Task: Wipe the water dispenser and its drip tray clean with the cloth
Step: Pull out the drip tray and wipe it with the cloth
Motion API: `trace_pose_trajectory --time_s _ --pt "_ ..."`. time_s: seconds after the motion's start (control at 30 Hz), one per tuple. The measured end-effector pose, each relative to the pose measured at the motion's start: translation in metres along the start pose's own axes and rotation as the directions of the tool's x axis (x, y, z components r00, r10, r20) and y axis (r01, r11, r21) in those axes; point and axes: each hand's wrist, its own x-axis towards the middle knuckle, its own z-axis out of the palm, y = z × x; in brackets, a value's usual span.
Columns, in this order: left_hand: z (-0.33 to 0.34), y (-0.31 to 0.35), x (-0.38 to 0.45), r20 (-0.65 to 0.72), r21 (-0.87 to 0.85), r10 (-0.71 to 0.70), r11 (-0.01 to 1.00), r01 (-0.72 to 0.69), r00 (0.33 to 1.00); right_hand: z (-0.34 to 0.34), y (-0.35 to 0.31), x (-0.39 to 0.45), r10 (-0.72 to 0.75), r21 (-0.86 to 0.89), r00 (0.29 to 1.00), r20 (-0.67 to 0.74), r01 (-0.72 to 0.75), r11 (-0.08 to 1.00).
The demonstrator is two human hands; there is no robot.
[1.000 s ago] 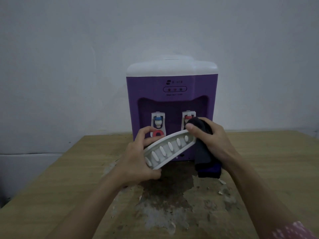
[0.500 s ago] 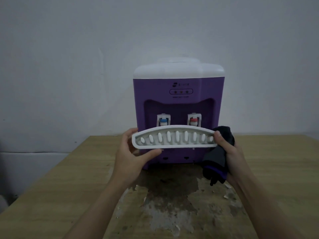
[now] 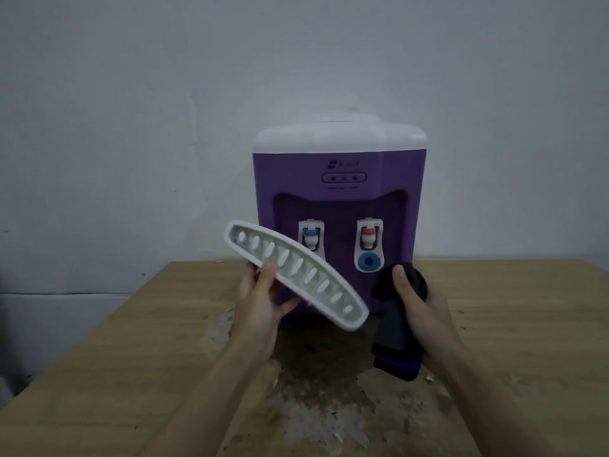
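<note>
A purple water dispenser (image 3: 339, 179) with a white top stands at the back of the wooden table, with a blue tap and a red tap in its front recess. My left hand (image 3: 260, 301) grips the white slotted drip tray (image 3: 296, 275) in the air in front of the dispenser, tilted with its left end high and right end low. My right hand (image 3: 418, 308) holds a bunched dark cloth (image 3: 395, 338) to the right of the tray, apart from it, and the cloth hangs down below my fist.
The wooden table (image 3: 131, 351) has a worn, peeling dark patch (image 3: 316, 390) in front of the dispenser. A plain grey wall rises behind. The table's left edge runs diagonally at the lower left.
The tray was held level by both hands; now only my left hand holds it, tilted down to the right. My right hand has let go of the tray and keeps the cloth.
</note>
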Motion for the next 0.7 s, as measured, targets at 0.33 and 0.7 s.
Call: trace_pose_trajectory --time_s 0.33,0.7 --pt "0.008 -0.006 -0.014 0.163 0.379 0.073 0.916 -0.130 0.984 0.038 -0.039 0.005 -0.471 -0.172 0.874 0.119 0.486 0.857" --pt "0.028 0.000 -0.013 0.260 0.295 0.135 0.932 -0.212 0.956 0.075 -0.011 -0.017 -0.589 -0.292 0.797 0.132 0.599 0.745"
